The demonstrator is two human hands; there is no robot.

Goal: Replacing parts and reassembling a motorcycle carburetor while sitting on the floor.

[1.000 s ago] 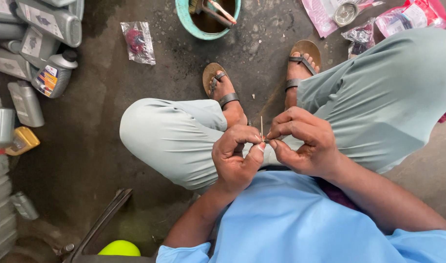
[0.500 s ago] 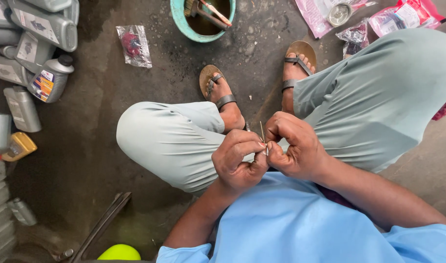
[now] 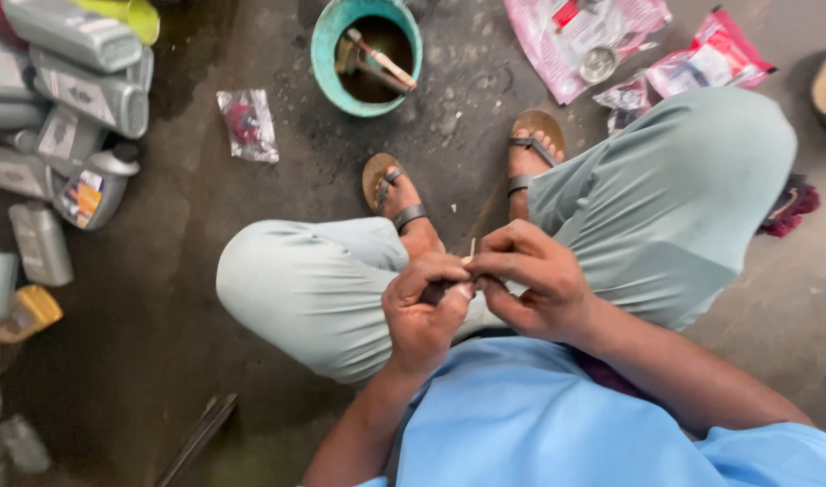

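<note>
I sit crouched with both hands together between my knees. My left hand is closed around a small dark part that is mostly hidden in the fist. My right hand pinches a thin pale stick-like piece that pokes up between the fingers, touching the left hand's thumb. What the small part is cannot be made out. My feet in brown sandals rest on the dark concrete floor just beyond the hands.
A teal bucket holding tools stands ahead. Grey oil bottles lie piled at the left, with a yellow one. A small plastic packet and pink packets lie on the floor. Metal rods lie bottom left.
Both hands stayed pressed together on the small part, fingers shifting slightly. The view tilted a little, so the bucket and bottles sit lower in the picture.
</note>
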